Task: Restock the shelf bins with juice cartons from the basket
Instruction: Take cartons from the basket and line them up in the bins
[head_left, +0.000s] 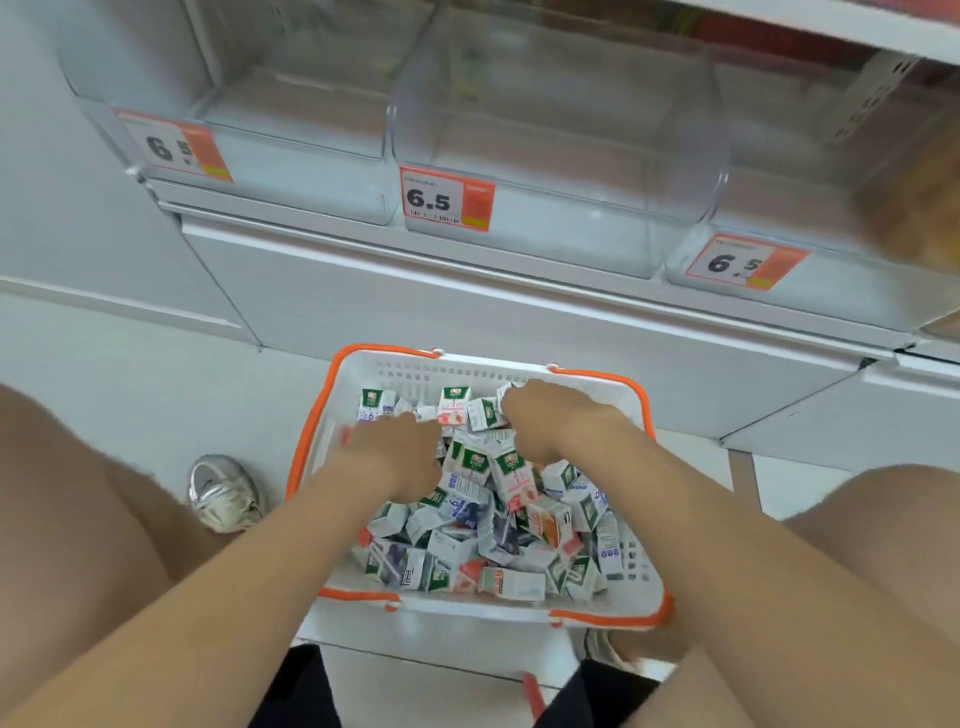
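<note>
A white basket with an orange rim (613, 597) sits on the floor between my knees, heaped with several small juice cartons (498, 525). Both hands reach down into the far half of the heap. My left hand (395, 447) lies knuckles-up on the cartons at the left, fingers curled into the pile; what they grip is hidden. My right hand (550, 415) is at the back right, fingers curled around cartons beneath it. Above stand three clear shelf bins: the left bin (291, 130), the middle bin (561, 171) and the right bin (810, 208), the first two showing no cartons.
Price tags reading 6.5 hang on the bin fronts (447, 200). The white shelf base (467, 312) runs just behind the basket. My shoe (223, 493) rests on the floor left of the basket. An orange blur (919, 208) shows at the far right bin.
</note>
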